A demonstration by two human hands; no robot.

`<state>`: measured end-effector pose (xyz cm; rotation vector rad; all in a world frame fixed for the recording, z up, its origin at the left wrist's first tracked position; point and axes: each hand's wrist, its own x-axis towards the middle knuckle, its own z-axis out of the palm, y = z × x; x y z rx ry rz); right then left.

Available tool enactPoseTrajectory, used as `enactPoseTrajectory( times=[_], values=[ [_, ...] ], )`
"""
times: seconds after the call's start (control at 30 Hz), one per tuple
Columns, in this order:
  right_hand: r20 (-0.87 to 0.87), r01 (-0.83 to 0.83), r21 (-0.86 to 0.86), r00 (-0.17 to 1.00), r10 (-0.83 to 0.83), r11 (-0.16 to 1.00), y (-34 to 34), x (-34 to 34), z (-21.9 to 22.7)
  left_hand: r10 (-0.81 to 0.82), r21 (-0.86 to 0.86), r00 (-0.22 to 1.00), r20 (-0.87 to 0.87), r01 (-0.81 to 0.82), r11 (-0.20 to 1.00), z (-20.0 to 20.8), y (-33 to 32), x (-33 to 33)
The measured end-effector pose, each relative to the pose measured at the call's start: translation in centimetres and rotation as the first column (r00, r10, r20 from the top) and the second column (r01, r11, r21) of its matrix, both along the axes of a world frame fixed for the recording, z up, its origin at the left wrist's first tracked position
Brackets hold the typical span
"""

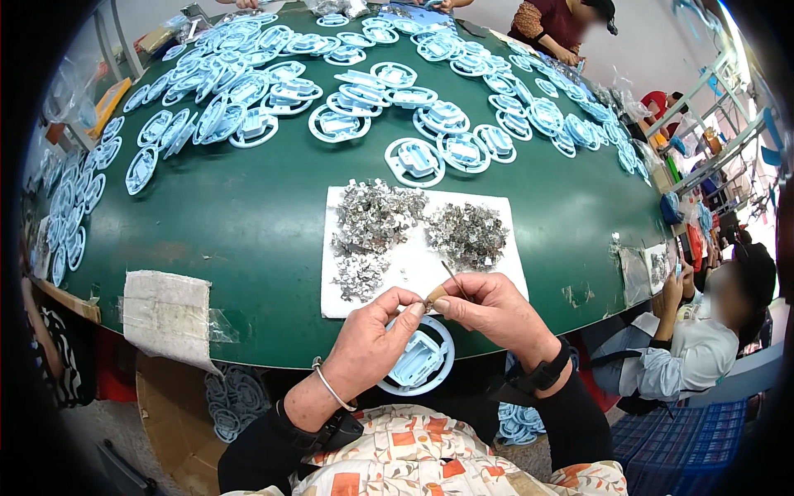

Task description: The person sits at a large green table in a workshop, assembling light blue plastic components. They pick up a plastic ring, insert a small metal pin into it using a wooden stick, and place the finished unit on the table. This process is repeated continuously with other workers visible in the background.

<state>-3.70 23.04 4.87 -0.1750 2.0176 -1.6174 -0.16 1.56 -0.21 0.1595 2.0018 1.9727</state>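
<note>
Over the near table edge, my left hand and my right hand meet, thumbs and forefingers pinched together. A thin dark rod sticks up out of my right hand's fingers. Tan wrapping shows at the fingertips there. Whatever small piece my left hand pinches is too small to make out. Just below the hands is a light-blue plastic ring with a boxy centre, partly covered by my left hand. Beyond them, small metal clips lie in a left heap and a right heap on a white sheet.
Many light-blue ring parts cover the far side of the green table. A whitish cloth pad hangs over the near-left edge. Below stands a cardboard box with more parts. Co-workers sit at right and far right.
</note>
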Motion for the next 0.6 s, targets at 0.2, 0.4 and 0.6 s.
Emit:
enactPoseTrajectory(
  times=[0.2, 0.4, 0.6],
  values=[
    [-0.132, -0.078, 0.206, 0.985, 0.107, 0.976, 0.1, -0.2, 2.0, -0.033, -0.112, 0.998, -0.058, 0.027, 0.993, 0.8, 0.3, 0.4],
    [-0.110, -0.019, 0.131, 0.993, 0.033, 0.991, 0.9, 1.0, 1.7, 0.000, -0.045, 0.993, -0.117, -0.006, 0.999, 0.3, 0.3, 1.0],
    [-0.185, 0.146, 0.072, 0.974, -0.131, 0.987, 0.7, 3.2, 0.8, 0.021, -0.029, 0.998, -0.056, -0.023, 0.999, 0.2, 0.2, 0.8]
  ],
)
